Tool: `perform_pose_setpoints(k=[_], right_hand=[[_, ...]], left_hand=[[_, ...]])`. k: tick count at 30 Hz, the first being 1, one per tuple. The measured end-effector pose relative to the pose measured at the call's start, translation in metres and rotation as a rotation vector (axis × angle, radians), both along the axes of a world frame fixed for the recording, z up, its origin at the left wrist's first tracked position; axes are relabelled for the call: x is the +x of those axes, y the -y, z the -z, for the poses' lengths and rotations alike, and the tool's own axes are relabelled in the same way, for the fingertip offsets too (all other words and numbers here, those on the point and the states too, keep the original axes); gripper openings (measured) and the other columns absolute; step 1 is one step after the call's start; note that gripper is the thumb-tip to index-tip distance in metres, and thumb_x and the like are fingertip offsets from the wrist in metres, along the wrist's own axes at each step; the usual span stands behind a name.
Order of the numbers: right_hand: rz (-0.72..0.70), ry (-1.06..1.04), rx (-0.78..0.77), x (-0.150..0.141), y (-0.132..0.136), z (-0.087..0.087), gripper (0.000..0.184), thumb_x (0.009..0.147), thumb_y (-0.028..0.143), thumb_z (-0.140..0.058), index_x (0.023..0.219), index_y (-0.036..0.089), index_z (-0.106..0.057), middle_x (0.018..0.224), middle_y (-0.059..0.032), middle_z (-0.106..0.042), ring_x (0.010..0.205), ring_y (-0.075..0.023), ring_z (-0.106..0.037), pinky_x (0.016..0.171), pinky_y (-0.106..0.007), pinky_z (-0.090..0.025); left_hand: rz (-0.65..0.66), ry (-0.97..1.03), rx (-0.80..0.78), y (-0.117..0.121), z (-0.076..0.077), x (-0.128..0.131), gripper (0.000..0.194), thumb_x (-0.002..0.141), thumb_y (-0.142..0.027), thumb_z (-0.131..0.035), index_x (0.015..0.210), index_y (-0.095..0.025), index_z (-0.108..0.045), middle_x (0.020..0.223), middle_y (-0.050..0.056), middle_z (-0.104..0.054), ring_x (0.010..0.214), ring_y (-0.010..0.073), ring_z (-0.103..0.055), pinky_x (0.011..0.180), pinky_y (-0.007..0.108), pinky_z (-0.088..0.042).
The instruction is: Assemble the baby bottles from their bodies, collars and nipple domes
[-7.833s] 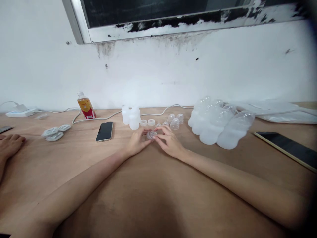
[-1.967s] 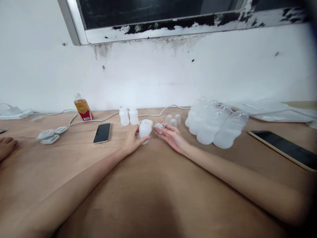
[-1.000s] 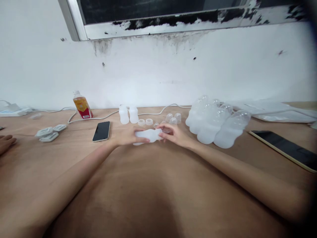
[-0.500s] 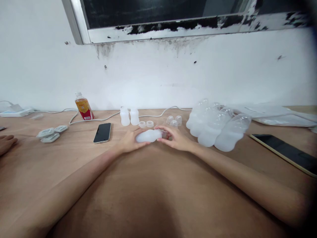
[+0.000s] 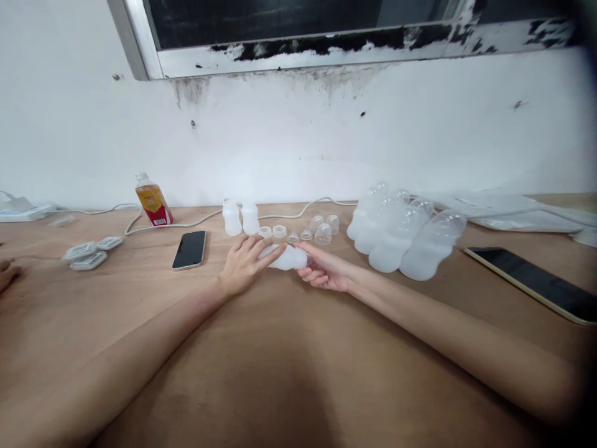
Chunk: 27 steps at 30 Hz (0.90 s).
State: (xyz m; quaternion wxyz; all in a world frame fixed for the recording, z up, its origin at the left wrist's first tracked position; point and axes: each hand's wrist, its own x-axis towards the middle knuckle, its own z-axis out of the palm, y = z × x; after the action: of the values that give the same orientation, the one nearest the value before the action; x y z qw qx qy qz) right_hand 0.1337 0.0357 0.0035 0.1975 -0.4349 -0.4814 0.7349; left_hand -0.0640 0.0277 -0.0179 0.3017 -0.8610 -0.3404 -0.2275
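A frosted white baby bottle [image 5: 290, 258] lies sideways between my hands, above the wooden table. My left hand [image 5: 243, 260] is wrapped over its base from above. At the neck end, my right hand [image 5: 326, 267] grips it with fingers curled underneath, hiding most of that end. Just beyond are two white collar rings [image 5: 279, 231] and two small clear nipples [image 5: 306, 234]. Three clear domed caps [image 5: 323, 234] sit to the right of them. Two uncapped bottles [image 5: 250, 218] stand upright behind my left hand.
Several bottles with clear domed caps [image 5: 413, 249] cluster on the right, near a plastic bag [image 5: 504, 214] and a large phone [image 5: 532, 280]. Leftward are a smaller phone [image 5: 189, 250], a drink bottle [image 5: 155, 202], white pieces [image 5: 86, 254], a cable and another person's hand [image 5: 7, 272].
My left hand has rolled over the top of the bottle. My right hand has turned, its fingers now curled under the neck end. The small nipples have come into sight.
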Motion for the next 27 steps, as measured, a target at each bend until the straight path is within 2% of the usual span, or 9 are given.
perform_pose_setpoints(k=[2, 6, 8, 10, 14, 19, 22, 24, 27], right_hand=[[0.041, 0.104, 0.224, 0.001, 0.002, 0.001, 0.037, 0.082, 0.05, -0.028, 0.068, 0.018, -0.04, 0.044, 0.0066, -0.036, 0.03, -0.0015, -0.018, 0.028, -0.013, -0.018], [0.184, 0.37, 1.037, 0.004, 0.003, 0.008, 0.029, 0.083, 0.042, -0.031, 0.072, 0.019, -0.044, 0.05, 0.0036, -0.044, 0.041, -0.0089, -0.041, 0.043, -0.021, -0.034], [0.196, 0.506, 1.251, 0.005, 0.003, 0.012, 0.025, 0.084, 0.034, -0.031, 0.069, 0.019, -0.044, 0.055, 0.0016, -0.047, 0.051, -0.0118, -0.046, 0.052, -0.024, -0.034], [0.241, 0.615, 1.28, 0.003, 0.002, 0.017, 0.023, 0.083, 0.027, -0.029, 0.066, 0.02, -0.041, 0.059, -0.0004, -0.049, 0.057, -0.014, -0.047, 0.055, -0.026, -0.034], [0.302, 0.68, 1.199, -0.001, 0.001, 0.019, 0.022, 0.081, 0.021, -0.025, 0.064, 0.02, -0.039, 0.06, -0.0022, -0.05, 0.059, -0.0159, -0.048, 0.054, -0.028, -0.034], [0.184, 0.67, 1.196, 0.009, -0.009, 0.005, 0.029, 0.085, 0.032, -0.027, 0.066, 0.02, -0.045, 0.061, -0.0018, -0.054, 0.057, -0.0154, -0.051, 0.054, -0.027, -0.037], [0.262, 0.82, 1.409, 0.028, -0.028, 0.006, 0.032, 0.087, 0.032, -0.022, 0.083, 0.019, -0.051, 0.083, -0.007, -0.059, 0.077, -0.0205, -0.053, 0.069, -0.034, -0.04], [0.321, 0.997, 1.599, 0.041, -0.042, 0.015, 0.03, 0.086, 0.025, -0.024, 0.098, 0.015, -0.05, 0.105, -0.0127, -0.053, 0.1, -0.0258, -0.045, 0.082, -0.04, -0.036], [0.242, 1.235, 1.664, 0.053, -0.053, 0.031, 0.036, 0.081, 0.02, -0.032, 0.113, 0.007, -0.042, 0.12, -0.0183, -0.043, 0.112, -0.0329, -0.032, 0.083, -0.045, -0.035]], left_hand=[[-0.003, 0.025, -0.036, -0.001, 0.001, 0.001, 0.037, 0.084, -0.03, -0.038, 0.12, -0.025, -0.041, 0.107, 0.008, -0.053, 0.095, 0.0205, -0.049, 0.082, 0.033, -0.032], [-0.01, 0.118, -0.194, -0.002, 0.005, 0.008, 0.051, 0.079, -0.046, -0.041, 0.121, -0.017, -0.04, 0.108, 0.01, -0.054, 0.092, 0.0209, -0.051, 0.081, 0.032, -0.035], [0.0, 0.107, -0.251, -0.001, 0.007, 0.012, 0.053, 0.079, -0.048, -0.038, 0.12, -0.014, -0.041, 0.107, 0.01, -0.056, 0.09, 0.021, -0.053, 0.083, 0.034, -0.034], [0.002, 0.067, -0.266, 0.001, 0.007, 0.015, 0.051, 0.081, -0.046, -0.036, 0.119, -0.013, -0.041, 0.105, 0.01, -0.057, 0.089, 0.0215, -0.053, 0.084, 0.036, -0.033], [-0.024, 0.01, -0.211, 0.005, 0.007, 0.017, 0.045, 0.083, -0.038, -0.037, 0.122, -0.016, -0.038, 0.107, 0.009, -0.057, 0.091, 0.023, -0.051, 0.081, 0.04, -0.031], [-0.113, 0.114, -0.2, 0.005, 0.007, 0.017, 0.044, 0.079, -0.03, -0.045, 0.121, -0.02, -0.038, 0.11, 0.008, -0.055, 0.099, 0.024, -0.048, 0.083, 0.04, -0.029], [-0.16, 0.247, -0.29, 0.001, 0.008, 0.016, 0.042, 0.077, -0.034, -0.048, 0.116, -0.02, -0.043, 0.107, 0.007, -0.057, 0.096, 0.0233, -0.05, 0.085, 0.039, -0.031], [-0.174, 0.342, -0.387, -0.002, 0.01, 0.014, 0.044, 0.075, -0.039, -0.049, 0.115, -0.021, -0.044, 0.105, 0.006, -0.058, 0.095, 0.0233, -0.052, 0.084, 0.038, -0.034], [-0.147, 0.524, -0.557, -0.007, 0.012, 0.01, 0.048, 0.072, -0.046, -0.051, 0.114, -0.022, -0.045, 0.107, 0.004, -0.058, 0.095, 0.0228, -0.053, 0.081, 0.035, -0.038]])
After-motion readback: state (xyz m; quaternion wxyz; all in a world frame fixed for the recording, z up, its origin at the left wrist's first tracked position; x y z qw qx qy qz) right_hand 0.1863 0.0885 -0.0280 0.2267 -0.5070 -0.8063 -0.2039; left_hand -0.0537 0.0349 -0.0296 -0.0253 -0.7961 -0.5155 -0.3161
